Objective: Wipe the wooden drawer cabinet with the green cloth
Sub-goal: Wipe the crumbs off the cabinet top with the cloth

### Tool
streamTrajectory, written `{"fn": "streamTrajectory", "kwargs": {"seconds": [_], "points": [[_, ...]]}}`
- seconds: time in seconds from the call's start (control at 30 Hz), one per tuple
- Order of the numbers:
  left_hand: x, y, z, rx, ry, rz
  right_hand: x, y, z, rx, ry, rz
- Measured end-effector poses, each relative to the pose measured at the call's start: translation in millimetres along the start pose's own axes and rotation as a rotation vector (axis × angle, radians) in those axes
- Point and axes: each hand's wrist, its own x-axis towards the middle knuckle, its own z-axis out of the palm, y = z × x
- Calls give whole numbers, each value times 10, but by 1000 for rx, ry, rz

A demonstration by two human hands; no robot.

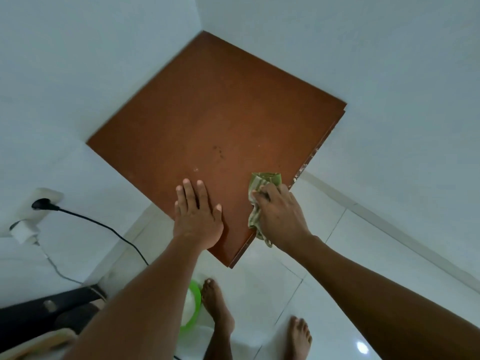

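The wooden drawer cabinet stands in a room corner and I look down on its brown top. My left hand lies flat on the top near the front corner, fingers straight. My right hand grips the green striped cloth and presses it on the top close to the right edge. Part of the cloth hangs below my right hand over the cabinet's edge. A few dark specks mark the top near its middle.
White walls close in on the cabinet's two far sides. A wall socket with a black plug and cable is at the left. A green bowl sits on the white tiled floor by my bare feet.
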Motion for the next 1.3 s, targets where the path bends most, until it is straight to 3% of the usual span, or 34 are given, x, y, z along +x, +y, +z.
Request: {"fn": "streamTrajectory", "kwargs": {"seconds": [0.13, 0.57, 0.63, 0.7, 0.77, 0.87, 0.9, 1.0, 1.07, 1.2, 1.3], "points": [[-334, 112, 422, -51, 163, 2, -60, 128, 24, -76, -13, -103], [-287, 177, 514, -68, 328, -36, 34, 143, 213, 108, 74, -191], [-257, 254, 515, -84, 396, -51, -5, 143, 110, 209, 40, -224], [-196, 318, 523, -71, 439, -43, 92, 138, -129, 439, -25, -144], [-182, 330, 515, -42, 433, -19, 431, 222, -317, 562, 84, 9], [-175, 291, 511, -29, 442, 4, 1292, 546, -453, 422, 346, 37], [-170, 288, 505, -43, 445, -2, 1554, 648, -460, 377, 324, 61], [-175, 284, 536, -90, 486, -4, 2020, 927, -241, 64, 29, 92], [-156, 276, 538, -120, 507, -1, 1967, 859, -66, -36, -16, 9], [-154, 296, 548, -128, 513, 2, 1353, 554, 40, 44, -30, -256], [-146, 281, 555, -127, 523, 0, 794, 450, 116, 110, -98, -348]]}}
